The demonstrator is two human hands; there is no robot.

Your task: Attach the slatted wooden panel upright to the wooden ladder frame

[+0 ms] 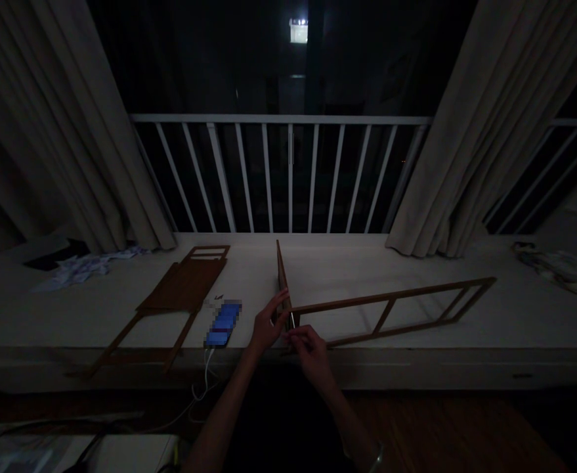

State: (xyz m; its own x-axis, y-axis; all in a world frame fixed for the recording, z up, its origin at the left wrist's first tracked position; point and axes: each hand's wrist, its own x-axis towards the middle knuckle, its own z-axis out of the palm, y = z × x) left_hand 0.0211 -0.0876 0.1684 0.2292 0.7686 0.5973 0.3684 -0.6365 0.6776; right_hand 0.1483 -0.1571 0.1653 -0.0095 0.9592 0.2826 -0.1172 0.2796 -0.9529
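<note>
In dim light, a thin wooden panel (281, 276) stands on edge on a pale window ledge (357, 263). A long wooden ladder-like frame (391, 309) lies flat to its right, meeting it at the near corner. My left hand (267, 326) has its fingers closed on the panel's near end, steadying it. At that same corner my right hand (308, 351) is pinched on a small thin tool or fastener that I cannot make out.
A flat brown wooden piece with legs (174, 295) lies on the ledge to the left. A lit phone (223, 324) with a white cable rests beside it. Curtains hang at both sides, and a white railing (288, 171) stands behind. Crumpled cloth (86, 266) lies far left.
</note>
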